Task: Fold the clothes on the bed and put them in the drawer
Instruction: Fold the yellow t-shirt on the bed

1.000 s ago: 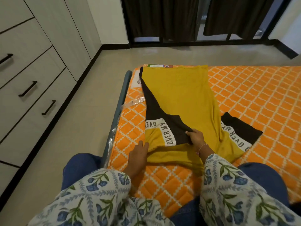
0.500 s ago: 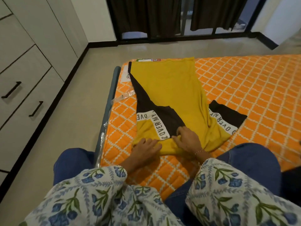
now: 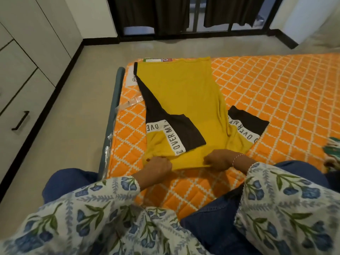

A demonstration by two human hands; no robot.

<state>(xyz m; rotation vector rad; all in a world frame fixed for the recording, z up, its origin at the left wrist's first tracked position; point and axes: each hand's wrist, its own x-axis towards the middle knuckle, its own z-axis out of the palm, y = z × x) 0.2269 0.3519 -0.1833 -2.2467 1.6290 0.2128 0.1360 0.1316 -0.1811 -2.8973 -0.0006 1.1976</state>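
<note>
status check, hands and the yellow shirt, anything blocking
Left hand and right hand both grip the near hem of the yellow shirt. Left sleeve folded in, right sleeve still splayed out. Nothing lies on the shirt.

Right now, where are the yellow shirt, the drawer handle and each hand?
yellow shirt (image 3: 184, 92): head view, on its plain yellow middle.
drawer handle (image 3: 21, 120): head view, mid-bar.
left hand (image 3: 156, 167): head view, knuckles, gripping the hem.
right hand (image 3: 219, 161): head view, back of hand, gripping the hem.

Dim even indoor light, soft shadows, wide-angle bending at edges, slight blur w/ mild softness
</note>
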